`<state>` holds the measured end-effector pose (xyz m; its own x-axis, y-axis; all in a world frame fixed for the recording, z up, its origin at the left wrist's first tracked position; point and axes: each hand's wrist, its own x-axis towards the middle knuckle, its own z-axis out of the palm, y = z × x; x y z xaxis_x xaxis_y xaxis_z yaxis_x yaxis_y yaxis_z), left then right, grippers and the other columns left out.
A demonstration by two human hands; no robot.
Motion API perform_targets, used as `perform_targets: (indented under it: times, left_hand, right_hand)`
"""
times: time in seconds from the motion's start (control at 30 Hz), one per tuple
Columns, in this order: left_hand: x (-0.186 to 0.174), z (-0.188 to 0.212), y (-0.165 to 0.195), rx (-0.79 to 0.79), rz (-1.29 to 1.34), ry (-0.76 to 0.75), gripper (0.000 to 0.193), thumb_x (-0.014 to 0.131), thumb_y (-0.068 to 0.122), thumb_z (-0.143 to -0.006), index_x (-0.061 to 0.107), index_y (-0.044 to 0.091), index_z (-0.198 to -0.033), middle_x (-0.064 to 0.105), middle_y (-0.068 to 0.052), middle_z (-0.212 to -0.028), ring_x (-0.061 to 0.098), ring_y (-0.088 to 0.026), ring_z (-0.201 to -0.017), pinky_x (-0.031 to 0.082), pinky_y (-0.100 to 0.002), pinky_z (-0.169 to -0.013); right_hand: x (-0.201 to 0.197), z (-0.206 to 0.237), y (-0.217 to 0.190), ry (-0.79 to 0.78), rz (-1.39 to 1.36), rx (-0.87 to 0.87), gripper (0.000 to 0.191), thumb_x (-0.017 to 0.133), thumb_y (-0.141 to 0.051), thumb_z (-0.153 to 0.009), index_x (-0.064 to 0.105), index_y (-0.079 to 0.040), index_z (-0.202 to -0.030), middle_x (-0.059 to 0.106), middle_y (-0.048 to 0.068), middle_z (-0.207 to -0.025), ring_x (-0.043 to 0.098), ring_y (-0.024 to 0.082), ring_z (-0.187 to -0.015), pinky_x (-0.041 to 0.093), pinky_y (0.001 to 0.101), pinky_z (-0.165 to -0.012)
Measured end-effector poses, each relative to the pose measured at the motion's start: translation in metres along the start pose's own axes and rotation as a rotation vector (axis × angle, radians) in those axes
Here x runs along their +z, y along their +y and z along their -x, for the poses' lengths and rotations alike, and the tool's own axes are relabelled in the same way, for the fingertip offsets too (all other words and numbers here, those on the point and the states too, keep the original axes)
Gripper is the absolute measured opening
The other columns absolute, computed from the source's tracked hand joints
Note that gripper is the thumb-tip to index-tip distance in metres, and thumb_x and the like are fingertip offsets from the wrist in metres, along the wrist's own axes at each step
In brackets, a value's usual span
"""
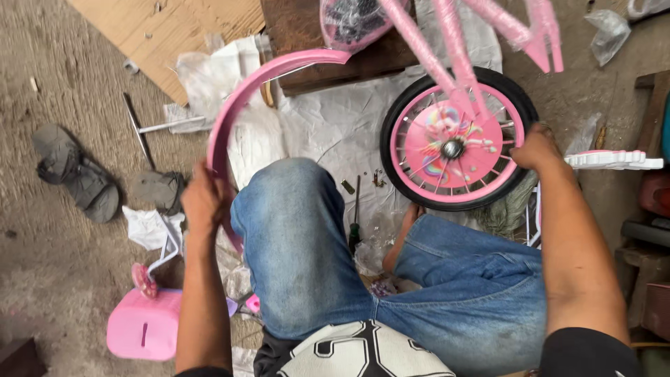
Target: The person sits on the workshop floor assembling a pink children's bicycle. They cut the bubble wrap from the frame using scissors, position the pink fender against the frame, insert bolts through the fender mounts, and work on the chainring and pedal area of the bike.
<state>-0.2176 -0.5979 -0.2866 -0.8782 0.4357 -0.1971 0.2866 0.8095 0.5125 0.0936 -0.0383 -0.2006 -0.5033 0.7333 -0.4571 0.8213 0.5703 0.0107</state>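
Head view, looking down over bent knees in blue jeans (307, 244). Far left: a pair of grey sandals (77, 178) on bare ground, cardboard (167, 28) behind them. Lower left, a pink plastic box (143, 327) beside a pedal crank (150, 276).

Left hand (204, 199) clenched round the lower end of a curved pink mudguard (241, 105), which arcs up and right toward the bike frame (453, 42). A screwdriver (356, 223) and small loose screws (377, 179) lie on the white wrapping sheet (335, 126) between the knees.

Right hand (534, 148) grips the right edge of the black tyre on the pink wheel (453, 143), fingers curled over the rim. A white plastic part (614, 160) sits just right of it.

Judgement: the guard's curve should follow the tyre evenly, so steadying the wheel looks sensible while the guard is brought round. A firm grip low on the guard risks twisting it; holding nearer mid-arc would give better control. Loose screws near the knee could scatter.
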Motion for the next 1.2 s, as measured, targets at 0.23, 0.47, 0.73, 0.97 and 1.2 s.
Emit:
perform_targets:
  times: [0.23,0.47,0.73,0.97,1.2]
  left_hand:
    - [-0.049,0.007,-0.001,0.086,-0.018,0.136,0.038,0.054,0.01,-0.098,0.056,0.004,-0.136,0.069,-0.024,-0.096,0.067,-0.046,-0.084,0.05,-0.055,-0.074]
    - [-0.116,0.043,0.056,-0.038,0.3,0.17,0.035,0.061,0.007,-0.103,0.068,0.001,-0.136,0.068,-0.018,-0.084,0.064,-0.021,-0.067,0.052,-0.034,-0.065]
    - [-0.12,0.08,0.063,-0.241,0.928,0.086,0.028,0.064,0.012,-0.101,0.069,0.001,-0.126,0.075,0.0,-0.1,0.065,-0.003,-0.084,0.054,-0.022,-0.074]
    - [-0.025,0.125,0.133,-0.347,1.282,-0.019,0.017,0.06,0.014,-0.1,0.069,0.0,-0.101,0.071,-0.001,-0.075,0.067,-0.009,-0.063,0.053,-0.027,-0.056]
    - [0.039,0.165,0.209,-0.309,1.414,0.012,0.015,0.061,0.01,-0.101,0.066,0.002,-0.113,0.062,0.001,-0.081,0.055,-0.006,-0.068,0.046,-0.024,-0.058]
  right_hand:
    - [-0.012,0.029,-0.108,-0.369,-0.117,-0.43,0.06,0.07,-0.032,-0.088,0.056,-0.009,-0.142,0.067,0.02,-0.13,0.067,0.033,-0.118,0.054,0.0453,-0.097]
    - [-0.07,0.104,-0.218,-0.496,-0.438,-0.782,0.055,0.065,-0.024,-0.094,0.049,-0.008,-0.145,0.069,0.015,-0.13,0.07,0.025,-0.117,0.055,0.0378,-0.097]
    - [-0.076,0.112,-0.285,-0.675,-0.945,-0.793,0.057,0.063,-0.018,-0.1,0.042,-0.005,-0.152,0.062,0.017,-0.136,0.068,0.025,-0.12,0.057,0.0386,-0.101]
    - [-0.022,0.117,-0.355,-1.093,-1.341,-0.867,0.074,0.066,-0.024,-0.098,0.028,-0.013,-0.16,0.055,0.016,-0.148,0.064,0.027,-0.131,0.055,0.0411,-0.111]
    - [-0.009,0.15,-0.394,-0.462,-0.667,-1.047,0.064,0.069,-0.008,-0.095,0.038,-0.004,-0.151,0.068,0.016,-0.124,0.069,0.024,-0.102,0.055,0.0344,-0.089]
